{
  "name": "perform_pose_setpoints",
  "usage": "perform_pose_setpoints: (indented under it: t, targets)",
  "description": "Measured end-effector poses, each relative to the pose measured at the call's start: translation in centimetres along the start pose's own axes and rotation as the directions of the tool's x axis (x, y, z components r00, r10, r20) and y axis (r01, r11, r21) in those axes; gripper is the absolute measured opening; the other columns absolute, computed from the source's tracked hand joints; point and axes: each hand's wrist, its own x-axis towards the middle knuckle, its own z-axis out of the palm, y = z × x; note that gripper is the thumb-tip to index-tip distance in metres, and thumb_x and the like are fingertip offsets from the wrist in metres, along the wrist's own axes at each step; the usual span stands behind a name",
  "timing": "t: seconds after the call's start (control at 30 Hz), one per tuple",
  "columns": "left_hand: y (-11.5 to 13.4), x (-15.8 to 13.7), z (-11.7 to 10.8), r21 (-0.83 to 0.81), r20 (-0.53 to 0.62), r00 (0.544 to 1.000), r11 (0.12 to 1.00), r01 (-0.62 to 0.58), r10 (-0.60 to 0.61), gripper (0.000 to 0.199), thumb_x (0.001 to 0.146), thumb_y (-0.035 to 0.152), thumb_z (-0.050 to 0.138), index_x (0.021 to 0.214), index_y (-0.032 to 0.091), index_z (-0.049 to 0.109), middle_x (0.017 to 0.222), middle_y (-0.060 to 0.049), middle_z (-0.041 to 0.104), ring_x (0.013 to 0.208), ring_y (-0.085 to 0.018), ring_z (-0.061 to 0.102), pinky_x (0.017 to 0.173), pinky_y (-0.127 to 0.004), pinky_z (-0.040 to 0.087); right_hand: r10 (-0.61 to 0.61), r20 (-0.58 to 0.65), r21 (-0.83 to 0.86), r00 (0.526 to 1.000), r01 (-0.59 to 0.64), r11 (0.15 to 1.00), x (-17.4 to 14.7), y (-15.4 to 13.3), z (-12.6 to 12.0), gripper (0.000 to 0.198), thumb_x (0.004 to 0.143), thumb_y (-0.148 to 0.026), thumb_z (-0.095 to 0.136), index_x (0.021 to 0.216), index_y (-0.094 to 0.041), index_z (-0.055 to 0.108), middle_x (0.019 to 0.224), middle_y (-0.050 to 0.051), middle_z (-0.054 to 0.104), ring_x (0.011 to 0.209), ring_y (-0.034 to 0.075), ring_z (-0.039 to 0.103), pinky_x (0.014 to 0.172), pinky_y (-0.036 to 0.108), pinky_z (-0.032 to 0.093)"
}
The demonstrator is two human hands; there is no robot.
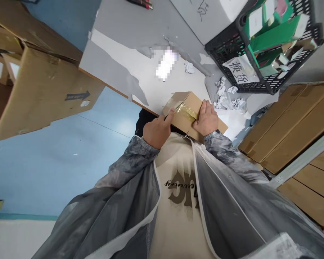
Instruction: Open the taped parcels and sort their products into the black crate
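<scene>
A small brown cardboard box (pixel 182 98) sits at the near edge of the worktable, close to my body. Clear, yellowish tape (pixel 187 110) runs across its top, wrinkled and shiny. My left hand (pixel 158 130) is at the box's left side, fingers curled and index finger pointing along the tape's end. Something small and dark shows under that finger, too hidden to name. My right hand (pixel 207 119) lies flat on the right part of the box, thumb apart from the fingers. A cardboard flap (pixel 221 127) sticks out beside my right wrist.
Crumpled paper (pixel 220 88) and a white sheet (pixel 232 120) lie right of the box. A black crate (pixel 226 54) of green boxes stands at the back right. Large cartons (pixel 286 122) are stacked right; an open carton (pixel 51 86) stands left. Red-and-black pens (pixel 144 3) lie far back.
</scene>
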Motion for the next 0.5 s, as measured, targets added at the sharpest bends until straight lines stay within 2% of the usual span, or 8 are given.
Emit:
perform_pose_setpoints:
  t: [0.1,0.27,0.4,0.5]
  targets:
    - [0.0,1.6,0.4,0.002,-0.019,1.0,1.0,0.008,-0.008,0.062,0.125,0.036,0.053,0.185,0.025,0.063,0.127,-0.019,0.091,0.103,-0.034,0.088,0.09,-0.04,0.065,0.009,-0.012,-0.022,1.0,-0.009,1.0,0.7,0.3,0.4,0.116,0.096,-0.034,0.068,0.194,0.009,0.024,0.184,0.043,0.049,0.159,0.061,0.054,0.126,0.081,0.054]
    - [-1.1,2.7,1.7,-0.024,-0.033,0.999,1.0,-0.007,0.006,0.062,0.124,0.04,0.057,0.184,0.024,0.065,0.143,-0.019,0.091,0.118,-0.035,0.09,0.097,-0.039,0.068,-0.018,-0.076,0.01,0.997,0.019,1.0,0.3,-0.3,1.6,0.105,0.098,-0.035,0.063,0.19,0.008,0.039,0.168,0.041,0.063,0.143,0.056,0.063,0.111,0.073,0.062]
    - [-2.7,2.9,2.0,-0.032,0.024,0.998,0.997,-0.065,0.066,0.061,0.121,0.038,0.062,0.18,0.023,0.068,0.151,-0.018,0.089,0.129,-0.036,0.09,0.107,-0.041,0.069,-0.007,-0.068,0.04,0.998,0.01,0.999,-1.0,-1.1,2.3,0.101,0.096,-0.033,0.063,0.186,0.01,0.047,0.161,0.04,0.068,0.134,0.052,0.065,0.104,0.065,0.065]
    - [-3.9,2.8,1.3,0.023,0.096,0.994,0.998,-0.063,0.061,0.059,0.12,0.039,0.065,0.177,0.023,0.07,0.147,-0.018,0.09,0.124,-0.04,0.091,0.107,-0.045,0.069,-0.033,-0.042,0.052,0.999,0.035,0.998,-1.8,-1.5,2.3,0.1,0.093,-0.03,0.066,0.183,0.009,0.051,0.156,0.038,0.071,0.13,0.049,0.065,0.1,0.06,0.065]
